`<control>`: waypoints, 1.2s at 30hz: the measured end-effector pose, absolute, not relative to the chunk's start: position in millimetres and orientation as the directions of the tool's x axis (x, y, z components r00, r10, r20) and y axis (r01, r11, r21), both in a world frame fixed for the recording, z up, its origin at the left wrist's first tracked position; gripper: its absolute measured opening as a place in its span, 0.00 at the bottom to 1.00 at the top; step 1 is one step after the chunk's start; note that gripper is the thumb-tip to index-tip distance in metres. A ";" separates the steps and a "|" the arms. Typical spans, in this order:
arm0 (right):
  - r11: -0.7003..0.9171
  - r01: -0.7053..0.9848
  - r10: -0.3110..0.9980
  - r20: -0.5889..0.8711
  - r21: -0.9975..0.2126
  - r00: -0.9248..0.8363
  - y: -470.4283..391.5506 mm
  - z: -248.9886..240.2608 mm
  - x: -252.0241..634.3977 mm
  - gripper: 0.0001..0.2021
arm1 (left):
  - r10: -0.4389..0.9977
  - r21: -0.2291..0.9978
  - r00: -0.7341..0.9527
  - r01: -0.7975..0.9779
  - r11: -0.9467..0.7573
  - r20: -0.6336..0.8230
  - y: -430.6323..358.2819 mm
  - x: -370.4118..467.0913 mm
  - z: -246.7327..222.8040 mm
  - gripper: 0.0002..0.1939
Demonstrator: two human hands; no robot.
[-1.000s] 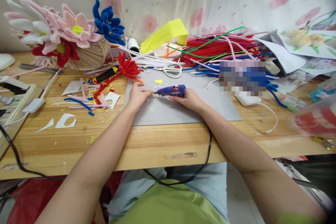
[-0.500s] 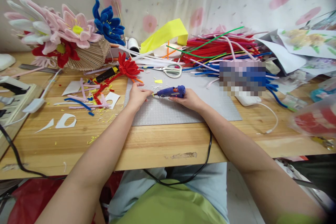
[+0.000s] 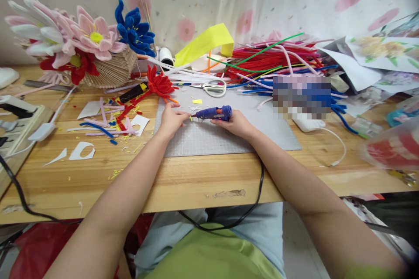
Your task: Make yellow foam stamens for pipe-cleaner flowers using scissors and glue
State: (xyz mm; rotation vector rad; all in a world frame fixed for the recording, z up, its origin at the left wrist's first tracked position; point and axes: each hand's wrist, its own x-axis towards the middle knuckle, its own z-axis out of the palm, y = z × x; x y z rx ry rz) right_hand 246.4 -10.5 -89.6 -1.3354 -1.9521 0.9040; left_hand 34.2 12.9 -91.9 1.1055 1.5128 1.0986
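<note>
My right hand (image 3: 233,122) is closed around the handle of a blue hot glue gun (image 3: 214,113), its nozzle pointing left. My left hand (image 3: 174,120) pinches a small yellow strip (image 3: 191,117) between thumb and fingertips, right at the nozzle tip. Whether nozzle and strip touch I cannot tell. Both hands are over a grey cutting mat (image 3: 209,144). On the mat just behind the nozzle lie a small yellow piece (image 3: 197,101) and thin white bits (image 3: 195,108). A red pipe-cleaner flower (image 3: 160,83) rests beyond my left hand.
White-handled scissors (image 3: 214,88) lie at the mat's back edge. Pipe cleaners (image 3: 271,63) are heaped behind. Fuzzy flowers (image 3: 94,37) stand back left, scraps (image 3: 108,122) below them. The glue gun's black cord (image 3: 261,178) drops over the front edge. A power strip (image 3: 24,139) sits far left.
The glue gun's body has tilted very slightly, its nozzle staying at the yellow strip. Otherwise both hands hold nearly the same position.
</note>
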 end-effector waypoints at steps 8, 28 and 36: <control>0.255 0.526 0.943 0.088 -0.812 -0.322 -11.0 -88.9 246.9 0.20 | 0.971 0.974 -0.166 0.124 0.191 -0.170 13.6 34.0 -92.8 0.26; -0.021 0.579 0.986 0.080 -0.815 0.148 0.0 -77.8 291.4 0.20 | 0.981 0.990 -0.126 -0.014 0.143 -0.144 11.1 30.6 -90.2 0.26; -0.110 0.699 0.952 0.126 -0.707 0.278 6.7 -88.9 324.7 0.19 | 0.976 0.992 -0.180 -0.069 0.110 -0.121 10.9 31.4 -93.1 0.24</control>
